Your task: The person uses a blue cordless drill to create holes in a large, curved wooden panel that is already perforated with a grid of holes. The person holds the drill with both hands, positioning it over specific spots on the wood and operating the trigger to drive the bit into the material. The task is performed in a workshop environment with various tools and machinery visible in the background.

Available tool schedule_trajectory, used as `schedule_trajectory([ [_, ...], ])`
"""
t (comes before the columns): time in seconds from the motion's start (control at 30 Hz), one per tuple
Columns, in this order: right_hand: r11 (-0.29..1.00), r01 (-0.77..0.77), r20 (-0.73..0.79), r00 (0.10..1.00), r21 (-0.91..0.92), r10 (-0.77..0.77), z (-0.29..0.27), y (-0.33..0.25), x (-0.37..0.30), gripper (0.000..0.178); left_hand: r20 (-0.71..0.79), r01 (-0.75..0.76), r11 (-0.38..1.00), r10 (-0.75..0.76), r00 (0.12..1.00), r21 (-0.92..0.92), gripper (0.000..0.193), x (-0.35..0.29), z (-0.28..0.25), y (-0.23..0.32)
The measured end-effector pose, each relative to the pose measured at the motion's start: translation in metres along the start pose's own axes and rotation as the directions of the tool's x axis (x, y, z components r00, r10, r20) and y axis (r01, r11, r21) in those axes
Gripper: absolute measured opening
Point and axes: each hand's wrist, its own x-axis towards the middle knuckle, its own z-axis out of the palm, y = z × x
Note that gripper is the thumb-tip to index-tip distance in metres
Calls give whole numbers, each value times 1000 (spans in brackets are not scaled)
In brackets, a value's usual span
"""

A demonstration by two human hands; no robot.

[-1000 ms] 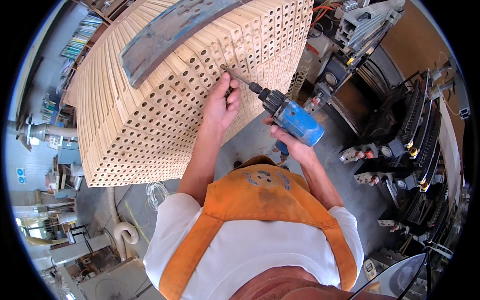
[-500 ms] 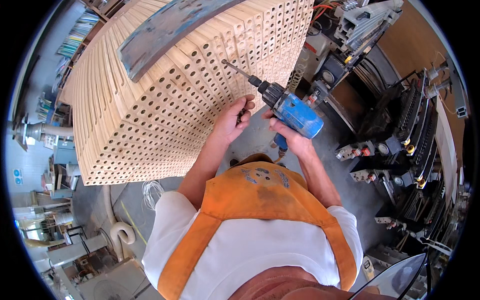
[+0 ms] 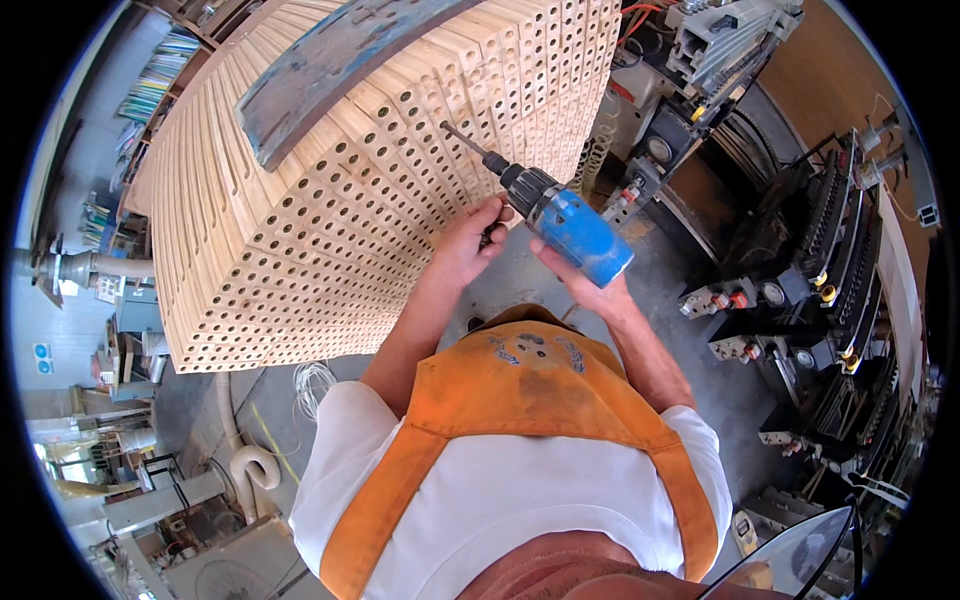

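Note:
A blue cordless-style power drill is gripped from behind and below by my right hand, its handle mostly hidden. The long bit points up and left, its tip at the holed face of a big stack of pale wooden boards. Whether the tip sits in a hole, I cannot tell. My left hand is closed just left of the drill's chuck, with small dark metal pieces showing between its fingers. Many holes in the stack, mainly at left and below, have dark metal-rimmed inserts; some upper right ones look bare.
A curved, worn blue-brown slab lies on top of the stack. Dark machinery with gauges stands along the right. A pale hose and a coil of white cord lie on the floor at lower left.
The drill has shifted slightly left and its body has turned, so the handle seen before is now hidden. My left hand, still closed, has come closer to the chuck.

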Motion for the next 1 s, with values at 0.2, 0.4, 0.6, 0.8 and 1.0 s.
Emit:
schedule_trajectory([
  [0.2,994,110,19,994,-1,-110,-17,4,-11,33,47,-239,954,251,967,-183,22,-4,25,54],
  [0.4,741,-328,237,944,586,230,-49,29,-24,33,137,-240,951,269,953,-195,28,-3,33,49],
  [0.6,981,-89,34,996,171,84,-41,50,-34,32,30,-254,953,253,967,164,28,8,51,56],
  [0.8,935,-204,45,979,290,200,-14,21,-5,31,-15,-366,928,366,931,-65,33,17,69,67],
  [1.0,870,-272,59,960,412,272,-15,8,6,30,-68,-178,979,172,983,-96,24,9,59,52],
])
